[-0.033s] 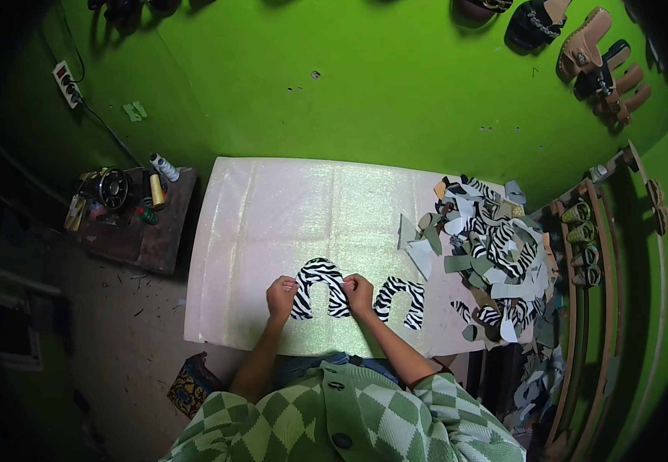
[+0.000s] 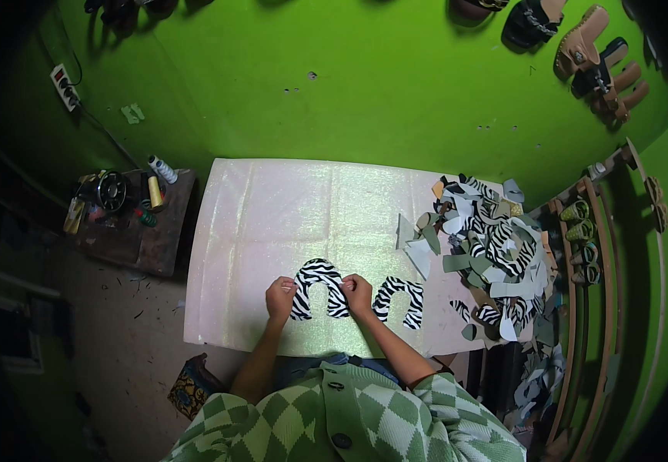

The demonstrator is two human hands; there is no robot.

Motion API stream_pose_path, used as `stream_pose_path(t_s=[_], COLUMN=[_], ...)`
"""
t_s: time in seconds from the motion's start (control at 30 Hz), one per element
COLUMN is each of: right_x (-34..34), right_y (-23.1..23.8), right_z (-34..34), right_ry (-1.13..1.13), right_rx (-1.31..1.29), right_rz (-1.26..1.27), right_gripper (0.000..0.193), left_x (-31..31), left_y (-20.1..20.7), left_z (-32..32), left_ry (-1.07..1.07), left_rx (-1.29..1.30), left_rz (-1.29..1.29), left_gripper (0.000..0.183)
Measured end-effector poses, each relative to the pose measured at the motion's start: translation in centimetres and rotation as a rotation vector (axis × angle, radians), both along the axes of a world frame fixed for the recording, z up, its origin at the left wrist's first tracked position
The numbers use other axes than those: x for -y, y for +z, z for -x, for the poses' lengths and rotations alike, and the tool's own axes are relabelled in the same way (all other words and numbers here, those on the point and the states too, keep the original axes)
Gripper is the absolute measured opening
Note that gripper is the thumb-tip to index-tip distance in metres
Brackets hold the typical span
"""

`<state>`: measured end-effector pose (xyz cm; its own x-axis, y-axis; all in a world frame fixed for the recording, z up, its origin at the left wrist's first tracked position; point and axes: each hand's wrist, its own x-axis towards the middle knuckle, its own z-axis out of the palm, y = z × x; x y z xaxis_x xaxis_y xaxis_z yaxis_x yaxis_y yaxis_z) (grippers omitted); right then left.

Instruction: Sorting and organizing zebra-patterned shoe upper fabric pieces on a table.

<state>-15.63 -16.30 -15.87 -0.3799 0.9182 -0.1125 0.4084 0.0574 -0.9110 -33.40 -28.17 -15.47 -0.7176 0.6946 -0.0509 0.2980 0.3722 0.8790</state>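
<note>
A zebra-striped, arch-shaped cut piece (image 2: 319, 269) lies at the near middle of the shimmering pale sheet (image 2: 272, 200) that covers the table. My left hand (image 2: 280, 298) pinches its left edge, fingers closed. On the opposite edge, my right hand (image 2: 358, 293) grips it with bent fingers. Just right of that hand rests a second, smaller zebra-striped arch (image 2: 414, 304), touched by neither hand's fingertips.
A heap of zebra, grey and white offcuts (image 2: 495, 246) covers the table's right side. Left stands a small dark table (image 2: 149, 250) with thread spools (image 2: 162, 169) and a machine wheel (image 2: 111, 189). At right, a wooden rack (image 2: 603, 308) holds green sandals (image 2: 580, 231); more sandals (image 2: 580, 46) hang on the green wall.
</note>
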Motion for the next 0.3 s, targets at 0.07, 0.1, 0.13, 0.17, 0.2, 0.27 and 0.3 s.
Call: stream_pose_path(t_s=[0.07,0.1,0.13,0.17,0.2,0.27,0.3], right_x=[0.0,-0.3,-0.5,-0.9,-1.4,-3.3,-3.5], right_y=[1.0,1.6,2.3,3.3,3.9,3.5,3.4], right_z=[-0.5,-1.0,-1.4,-2.0,-2.7,-5.5,-5.9], right_ry=[-0.015,0.017,0.005,-0.041,-0.087,-0.193,-0.197], right_rx=[-0.033,-0.022,-0.021,0.029,0.08,0.091,0.091], right_rz=[-0.063,-0.118,-0.12,-0.208,-0.296,-0.361,-0.361], right_gripper=[0.017,0.02,0.02,0.022,0.023,0.028,0.028], left_x=[-0.3,-0.3,-0.3,-0.4,-0.5,-1.8,-2.3], left_y=[1.5,2.3,2.5,2.7,2.9,4.4,4.4], left_z=[-0.8,-1.2,-1.6,-2.0,-2.2,-3.8,-4.4], left_ry=[0.046,0.054,0.042,0.056,0.071,0.02,-0.031], left_rx=[-0.058,-0.148,-0.148,-0.266,-0.383,-0.351,-0.438], left_rz=[0.105,0.169,0.167,0.122,0.075,0.089,0.077], left_gripper=[0.026,0.032,0.032,0.034,0.036,0.038,0.04])
